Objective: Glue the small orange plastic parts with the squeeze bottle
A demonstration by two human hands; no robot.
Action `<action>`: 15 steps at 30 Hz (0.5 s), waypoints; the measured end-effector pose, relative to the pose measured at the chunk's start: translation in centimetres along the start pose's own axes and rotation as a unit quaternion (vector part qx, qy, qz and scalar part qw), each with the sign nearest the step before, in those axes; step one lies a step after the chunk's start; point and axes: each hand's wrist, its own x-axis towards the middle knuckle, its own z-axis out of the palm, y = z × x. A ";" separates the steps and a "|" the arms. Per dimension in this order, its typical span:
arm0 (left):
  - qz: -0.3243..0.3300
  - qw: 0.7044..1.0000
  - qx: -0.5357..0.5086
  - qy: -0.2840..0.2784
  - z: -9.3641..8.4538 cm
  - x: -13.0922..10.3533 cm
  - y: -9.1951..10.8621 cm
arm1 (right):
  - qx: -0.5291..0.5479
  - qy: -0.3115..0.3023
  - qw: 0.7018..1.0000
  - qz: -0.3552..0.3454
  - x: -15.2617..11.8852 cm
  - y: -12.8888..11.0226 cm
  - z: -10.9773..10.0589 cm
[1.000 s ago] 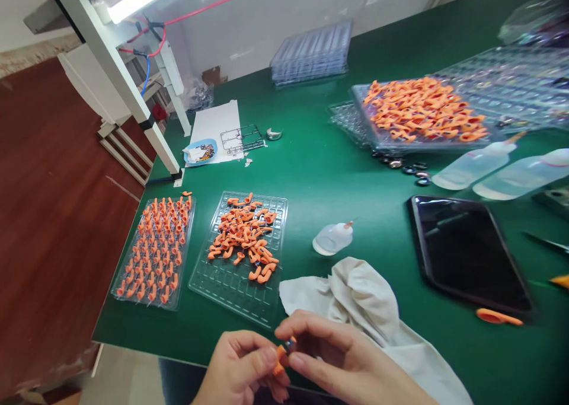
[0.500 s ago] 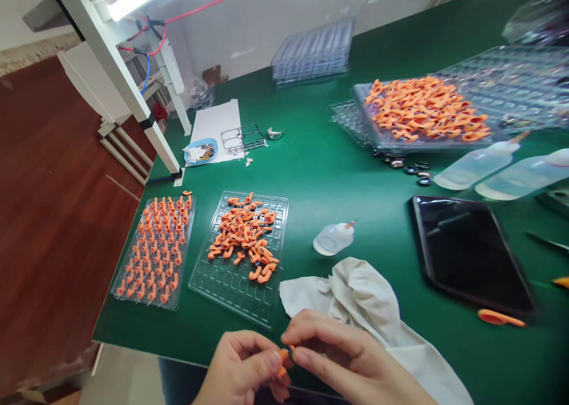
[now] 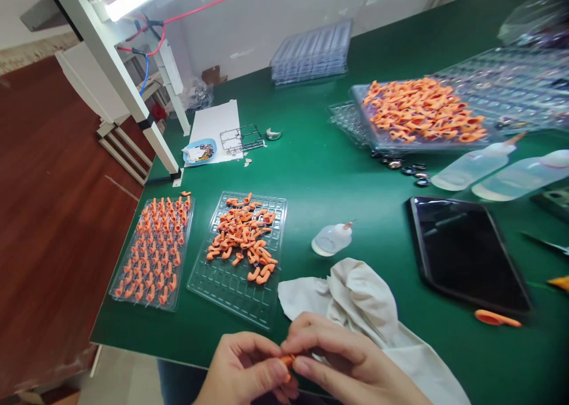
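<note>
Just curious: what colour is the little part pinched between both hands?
Orange, as the head view shows: small plastic piece between left hand and right hand.

counter (image 3: 338, 174): dark green
small part (image 3: 288, 360) between the hands: orange
loose parts (image 3: 242, 236) on the clear gridded tray (image 3: 231, 286): orange
cloth (image 3: 355, 292): off-white
tablet (image 3: 466, 254): glossy black
squeeze bottle (image 3: 331, 239): translucent white, orange tip
floor (image 3: 48, 215): reddish-brown wood grain

No lettering, label, brand or number can be read on anything here.
</note>
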 end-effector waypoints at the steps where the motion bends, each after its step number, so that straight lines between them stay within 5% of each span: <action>1: 0.001 1.000 0.002 -0.001 0.0 0.0 0.0 | 0.002 0.002 1.000 0.000 0.0 0.0 0.0; 15: -0.009 0.998 0.061 0.027 0.0 0.0 0.1 | 0.012 0.032 0.999 -0.006 -0.5 0.6 -0.1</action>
